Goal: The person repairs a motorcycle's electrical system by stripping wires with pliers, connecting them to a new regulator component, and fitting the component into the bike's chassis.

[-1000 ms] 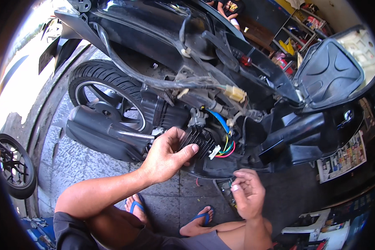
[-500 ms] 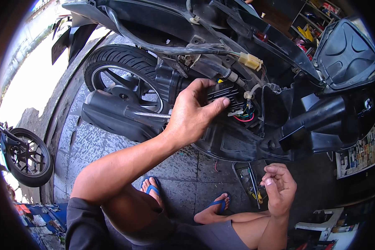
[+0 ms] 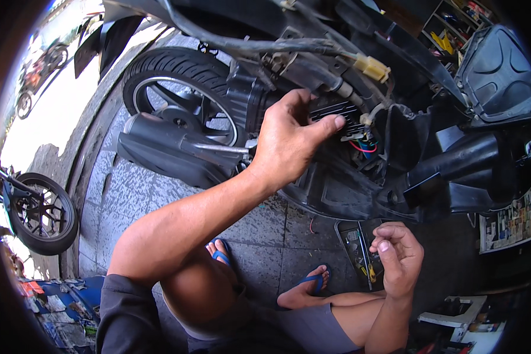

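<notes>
My left hand [image 3: 289,138] grips a black finned part [image 3: 330,113] with thumb and fingers, holding it among the scooter's frame and hoses. Coloured wires [image 3: 363,147] show just below the part, and a pale yellow connector [image 3: 371,68] sits on the loom above it. My right hand [image 3: 398,259] is raised near my knee with fingers curled toward the thumb; anything between them is too small to make out. Behind it on the floor lies a black tray [image 3: 345,233] with tools.
The scooter's rear wheel [image 3: 177,56] and exhaust [image 3: 153,147] are at left, black body panels [image 3: 454,162] at right. Another wheel [image 3: 44,212] stands at far left, a motorbike [image 3: 41,76] outside. A shelf [image 3: 451,20] is behind, a white stand [image 3: 454,318] at lower right.
My left hand has moved up and right with the finned part, into the frame beside the hoses. My right hand sits further right in the picture, still curled. The view has shifted.
</notes>
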`<state>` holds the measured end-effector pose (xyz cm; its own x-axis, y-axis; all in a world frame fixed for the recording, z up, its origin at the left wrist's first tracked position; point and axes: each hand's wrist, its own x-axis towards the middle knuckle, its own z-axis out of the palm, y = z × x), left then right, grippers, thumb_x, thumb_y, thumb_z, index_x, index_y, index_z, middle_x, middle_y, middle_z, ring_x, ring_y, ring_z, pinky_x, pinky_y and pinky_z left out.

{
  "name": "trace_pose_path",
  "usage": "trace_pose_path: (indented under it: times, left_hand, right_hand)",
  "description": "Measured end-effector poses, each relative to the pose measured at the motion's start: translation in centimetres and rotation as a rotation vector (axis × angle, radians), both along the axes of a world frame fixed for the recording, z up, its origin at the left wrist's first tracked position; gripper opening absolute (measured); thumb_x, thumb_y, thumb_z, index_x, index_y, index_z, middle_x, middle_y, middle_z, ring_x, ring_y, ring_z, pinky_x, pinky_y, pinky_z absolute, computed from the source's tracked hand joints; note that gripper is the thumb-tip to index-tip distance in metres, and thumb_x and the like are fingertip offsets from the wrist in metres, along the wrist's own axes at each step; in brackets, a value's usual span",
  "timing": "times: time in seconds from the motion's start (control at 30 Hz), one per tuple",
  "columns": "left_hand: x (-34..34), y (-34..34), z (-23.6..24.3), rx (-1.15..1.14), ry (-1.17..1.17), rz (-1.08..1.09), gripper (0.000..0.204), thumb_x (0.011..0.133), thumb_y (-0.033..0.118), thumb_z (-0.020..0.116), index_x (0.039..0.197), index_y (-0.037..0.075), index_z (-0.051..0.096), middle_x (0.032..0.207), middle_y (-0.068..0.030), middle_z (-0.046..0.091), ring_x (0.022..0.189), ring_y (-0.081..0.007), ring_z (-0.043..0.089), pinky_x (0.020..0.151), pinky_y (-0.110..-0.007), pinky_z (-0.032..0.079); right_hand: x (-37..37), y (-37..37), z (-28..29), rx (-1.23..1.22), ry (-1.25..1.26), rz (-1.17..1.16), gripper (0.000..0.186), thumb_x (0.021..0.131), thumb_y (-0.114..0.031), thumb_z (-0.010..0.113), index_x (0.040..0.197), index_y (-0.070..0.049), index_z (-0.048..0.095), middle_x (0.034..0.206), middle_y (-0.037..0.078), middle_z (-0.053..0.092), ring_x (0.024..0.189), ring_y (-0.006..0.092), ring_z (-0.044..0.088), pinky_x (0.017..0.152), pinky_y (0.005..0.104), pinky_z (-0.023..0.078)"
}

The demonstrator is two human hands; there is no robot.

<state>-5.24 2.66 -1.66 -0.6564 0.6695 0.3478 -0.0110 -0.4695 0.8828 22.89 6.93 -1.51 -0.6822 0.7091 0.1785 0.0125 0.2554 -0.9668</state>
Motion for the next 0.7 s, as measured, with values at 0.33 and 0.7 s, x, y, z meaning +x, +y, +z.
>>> trace_pose_path:
  times: [0.33,0.7]
  left_hand:
    - [1.4,0.9,-0.7,0.036,-0.034,0.144,0.060,0.082,0.019,0.083,0.122,-0.011,0.050,0.097,-0.0116,0.065,0.086,-0.0125,0.062,0.074,-0.026,0.053]
    - [1.7,0.4,0.2,-0.092,-0.127,-0.010,0.059,0.086,0.030,0.080,0.121,-0.009,0.054,0.090,-0.0089,0.068,0.076,-0.0100,0.063,0.061,-0.022,0.051]
  right_hand:
    - [-2.1,-0.5,0.4,0.004,-0.003,0.073,0.015,0.091,0.001,0.061,0.104,0.008,0.063,0.105,0.012,0.062,0.085,0.0098,0.061,0.078,0.0231,0.052]
    - [-1.0,-0.6,0.5,-0.008,0.029,0.028,0.014,0.092,0.000,0.061,0.104,0.008,0.064,0.105,0.011,0.062,0.084,0.0097,0.061,0.077,0.0230,0.052]
